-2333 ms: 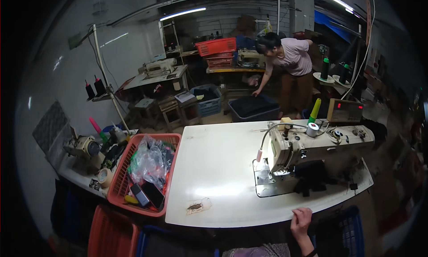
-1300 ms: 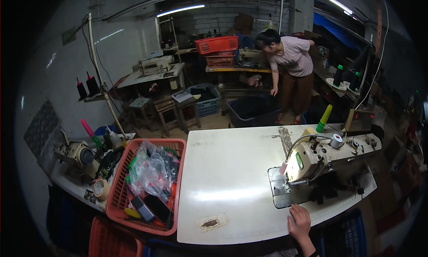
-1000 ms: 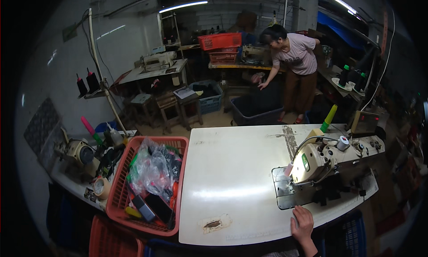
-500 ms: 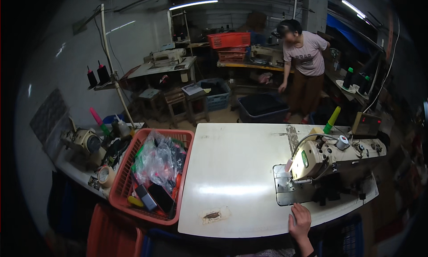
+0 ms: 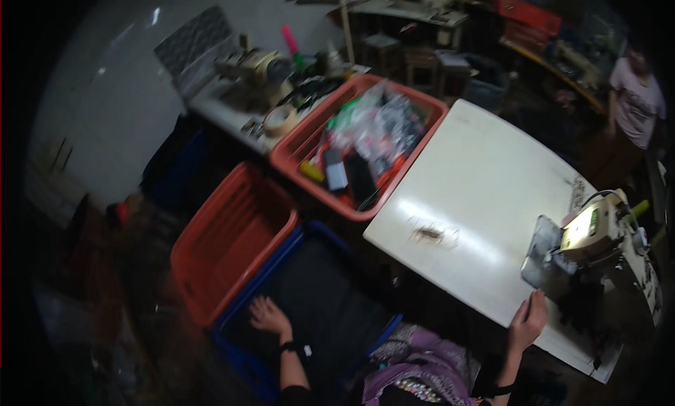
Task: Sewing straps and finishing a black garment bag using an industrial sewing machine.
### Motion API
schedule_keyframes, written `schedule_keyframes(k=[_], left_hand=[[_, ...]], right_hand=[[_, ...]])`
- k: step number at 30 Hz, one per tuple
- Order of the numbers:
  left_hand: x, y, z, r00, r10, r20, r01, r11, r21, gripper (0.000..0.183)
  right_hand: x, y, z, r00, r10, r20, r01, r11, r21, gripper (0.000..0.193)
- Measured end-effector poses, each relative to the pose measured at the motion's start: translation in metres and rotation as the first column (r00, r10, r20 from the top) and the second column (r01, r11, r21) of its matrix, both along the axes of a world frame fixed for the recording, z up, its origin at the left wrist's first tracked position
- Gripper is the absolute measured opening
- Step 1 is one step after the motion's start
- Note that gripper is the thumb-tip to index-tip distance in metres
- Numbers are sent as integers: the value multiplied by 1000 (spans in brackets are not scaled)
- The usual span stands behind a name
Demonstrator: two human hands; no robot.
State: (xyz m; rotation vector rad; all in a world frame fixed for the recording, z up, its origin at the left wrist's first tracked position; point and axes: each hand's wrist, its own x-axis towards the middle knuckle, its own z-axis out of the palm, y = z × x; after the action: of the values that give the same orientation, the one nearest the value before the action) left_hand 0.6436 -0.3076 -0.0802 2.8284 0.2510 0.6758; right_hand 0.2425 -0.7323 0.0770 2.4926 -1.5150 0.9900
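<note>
My left hand (image 5: 269,316) is low over the dark fabric (image 5: 309,286) filling a blue crate (image 5: 242,300) at my left side. Its fingers are spread, nothing shows in them, and whether they touch the cloth is hard to tell. My right hand (image 5: 529,325) lies at the front edge of the white sewing table (image 5: 478,188), fingers stretched out and holding nothing. Just beyond it stands the sewing machine (image 5: 594,226) with its lamp lit and its metal plate (image 5: 545,248) beside the head.
A red basket (image 5: 281,163) with plastic bags, a phone and a grey box adjoins the table's left end. An emptier red basket (image 5: 232,237) leans by the blue crate. Tape (image 5: 280,120) sits on a side table. A person (image 5: 635,100) stands at the far right.
The view has swung left and down, blurring slightly. My left hand has come into sight over the blue crate. My right hand stays by the table's front edge.
</note>
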Motion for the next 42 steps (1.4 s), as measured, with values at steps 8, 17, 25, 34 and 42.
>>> schedule_keyframes(k=[8, 17, 25, 34, 42], left_hand=[[-26, 13, 39, 947, -212, 243, 260, 947, -189, 19], [-158, 26, 104, 784, -601, 153, 605, 796, 30, 29], [-110, 36, 99, 949, -241, 202, 269, 955, -124, 45], [-135, -11, 171, 704, -681, -202, 492, 673, -553, 11], [-228, -28, 125, -108, -782, -613, 499, 491, -714, 18]], right_hand=[[4, -9, -4, 997, 77, -27, -78, 997, -10, 30], [-3, -13, -8, 992, 117, -52, -120, 991, -57, 29], [-9, -16, -11, 983, 169, -71, -173, 983, -60, 29], [-13, -18, -10, 983, 166, -74, -171, 984, -54, 29], [-14, -22, -16, 975, 205, -90, -212, 974, -81, 29]])
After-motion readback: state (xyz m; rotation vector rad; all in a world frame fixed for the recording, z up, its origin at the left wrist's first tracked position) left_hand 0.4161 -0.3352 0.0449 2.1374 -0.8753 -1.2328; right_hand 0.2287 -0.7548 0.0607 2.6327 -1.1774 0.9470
